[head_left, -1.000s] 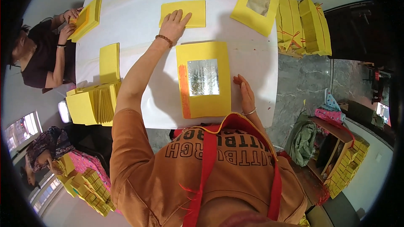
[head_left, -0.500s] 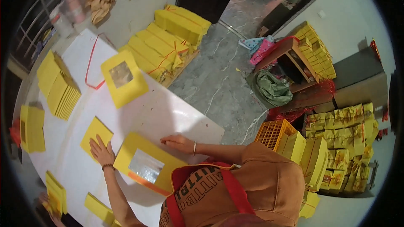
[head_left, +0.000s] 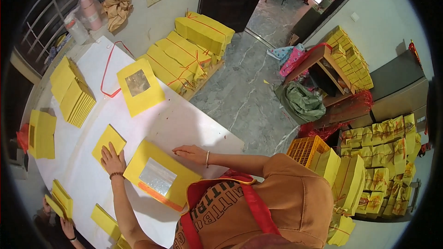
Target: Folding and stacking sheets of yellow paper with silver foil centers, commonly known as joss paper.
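Note:
My left hand (head_left: 113,160) lies with fingers spread over the near part of a small yellow paper stack (head_left: 109,138) on the white table. Close to its right is a larger yellow paper stack (head_left: 148,151), bearing a shiny silver rectangle (head_left: 158,177) and an orange strip (head_left: 160,197) along its near edge. Beside this stack's far right edge my right hand (head_left: 191,153) rests low, fingers stretched out to the left, with nothing seen in them. My apron and shirt hide part of the stack's near right corner.
Yellow stacks stand along the table's (head_left: 184,124) left side, one fanned (head_left: 76,94). A yellow sheet with a window (head_left: 138,84) lies at the far edge near a red strap (head_left: 105,76). A co-worker's hands (head_left: 67,227) hold yellow paper at lower left. An orange crate (head_left: 308,150) stands right.
The view has shifted slightly. Both my hands stay at almost the same spots by the yellow stacks. At lower left, the co-worker's second hand has come into sight and their yellow paper has moved.

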